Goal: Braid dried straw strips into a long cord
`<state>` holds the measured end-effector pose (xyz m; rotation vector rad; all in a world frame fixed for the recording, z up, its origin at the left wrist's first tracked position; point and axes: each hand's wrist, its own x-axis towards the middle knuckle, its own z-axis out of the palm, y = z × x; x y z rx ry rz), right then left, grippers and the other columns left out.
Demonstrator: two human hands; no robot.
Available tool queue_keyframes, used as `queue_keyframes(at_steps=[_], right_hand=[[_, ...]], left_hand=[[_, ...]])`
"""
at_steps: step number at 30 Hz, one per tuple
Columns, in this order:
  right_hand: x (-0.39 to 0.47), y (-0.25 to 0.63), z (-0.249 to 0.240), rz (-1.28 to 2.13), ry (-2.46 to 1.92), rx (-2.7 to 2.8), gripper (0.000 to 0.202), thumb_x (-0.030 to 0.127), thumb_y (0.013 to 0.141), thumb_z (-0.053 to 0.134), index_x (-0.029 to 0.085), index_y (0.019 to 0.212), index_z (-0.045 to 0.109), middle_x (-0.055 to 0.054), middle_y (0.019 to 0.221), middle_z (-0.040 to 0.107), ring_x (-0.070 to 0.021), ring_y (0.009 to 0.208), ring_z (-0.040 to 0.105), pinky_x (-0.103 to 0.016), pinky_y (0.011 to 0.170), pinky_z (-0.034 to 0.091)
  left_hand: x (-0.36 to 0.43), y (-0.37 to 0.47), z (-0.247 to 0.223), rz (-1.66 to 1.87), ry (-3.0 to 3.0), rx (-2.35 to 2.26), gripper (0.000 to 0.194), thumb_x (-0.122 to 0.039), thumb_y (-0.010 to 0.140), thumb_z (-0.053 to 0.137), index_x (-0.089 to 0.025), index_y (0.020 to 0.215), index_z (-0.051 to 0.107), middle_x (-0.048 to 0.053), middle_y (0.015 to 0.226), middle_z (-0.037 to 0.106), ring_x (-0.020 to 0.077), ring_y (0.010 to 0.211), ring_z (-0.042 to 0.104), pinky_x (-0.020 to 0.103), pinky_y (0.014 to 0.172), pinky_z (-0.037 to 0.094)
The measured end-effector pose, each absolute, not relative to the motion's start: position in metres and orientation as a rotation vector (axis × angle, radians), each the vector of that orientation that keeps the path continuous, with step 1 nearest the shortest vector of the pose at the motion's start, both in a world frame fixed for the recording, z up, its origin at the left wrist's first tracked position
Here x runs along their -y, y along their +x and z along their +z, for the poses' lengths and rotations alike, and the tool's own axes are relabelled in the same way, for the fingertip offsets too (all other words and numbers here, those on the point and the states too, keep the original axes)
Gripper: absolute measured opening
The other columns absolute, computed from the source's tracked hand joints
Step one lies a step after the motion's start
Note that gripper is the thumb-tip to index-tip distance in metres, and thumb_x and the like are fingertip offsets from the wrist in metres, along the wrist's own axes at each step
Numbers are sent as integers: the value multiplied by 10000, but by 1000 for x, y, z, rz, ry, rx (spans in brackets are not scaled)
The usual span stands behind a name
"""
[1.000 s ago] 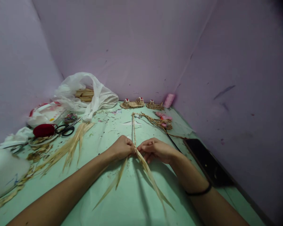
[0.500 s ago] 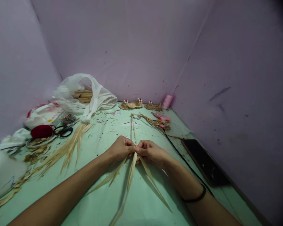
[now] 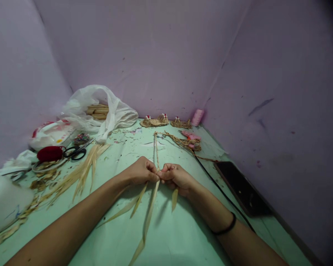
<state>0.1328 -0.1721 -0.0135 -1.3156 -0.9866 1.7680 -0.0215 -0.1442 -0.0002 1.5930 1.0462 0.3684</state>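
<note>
My left hand (image 3: 145, 171) is closed, pinching a thin braid (image 3: 157, 151) of dried straw-coloured fibre at its lower end. Close against it, my right hand (image 3: 175, 178) pinches the same spot, fingers curled. From the pinch the braid runs away from me to a far point on the table, where it meets a longer braided cord (image 3: 180, 142). Loose flat strips (image 3: 149, 218) fan out toward me: one long in the middle, others below the left hand. A short strip end (image 3: 174, 200) hangs under the right hand.
On the left lie fibre strips (image 3: 84, 171), black-handled scissors (image 3: 78, 153), red yarn (image 3: 50, 153) and a white plastic bag (image 3: 119, 112). Woven slippers (image 3: 154, 122) and a pink spool (image 3: 197, 117) stand by the wall. To the right are a pink glue gun (image 3: 190, 136), its black cord and a phone (image 3: 241, 189).
The long strip that reached toward me below the right hand no longer stretches out; only a short end shows there. The middle strip has shifted slightly. Both hands keep their pinch.
</note>
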Motion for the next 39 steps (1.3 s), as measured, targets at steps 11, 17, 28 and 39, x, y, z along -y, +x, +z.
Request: queue_keyframes(at_steps=[11, 17, 28, 39], right_hand=[[173, 134, -11, 1856, -1250, 1022, 108, 192, 536, 595, 109, 523, 527, 61, 368, 405, 0, 311, 179, -196, 352, 39], [176, 125, -11, 1669, -1353, 1142, 79, 171, 540, 572, 120, 497, 530, 73, 330, 367, -8, 303, 186, -208, 346, 69], [180, 121, -14, 1667, -1334, 890, 98, 140, 480, 576, 138, 549, 507, 48, 409, 482, -51, 382, 389, -189, 398, 252], [182, 130, -13, 1773, -1171, 1049, 102, 173, 487, 603, 132, 534, 522, 23, 438, 535, -66, 405, 447, -188, 424, 303]], left_hand=[[147, -20, 5, 385, 1775, -1130, 140, -243, 540, 562, -110, 499, 572, -48, 423, 330, 55, 436, 262, 208, 420, 182], [150, -25, 22, 272, 1826, -1367, 172, -270, 548, 559, -125, 455, 555, -15, 390, 419, 90, 415, 361, 218, 420, 238], [216, 21, 25, 173, 2322, -1578, 204, -214, 699, 466, -134, 760, 644, 92, 657, 611, 174, 625, 556, 251, 581, 369], [169, -4, 12, 382, 1167, -1270, 162, -248, 617, 534, -104, 543, 548, -8, 398, 472, 57, 328, 375, 181, 355, 276]])
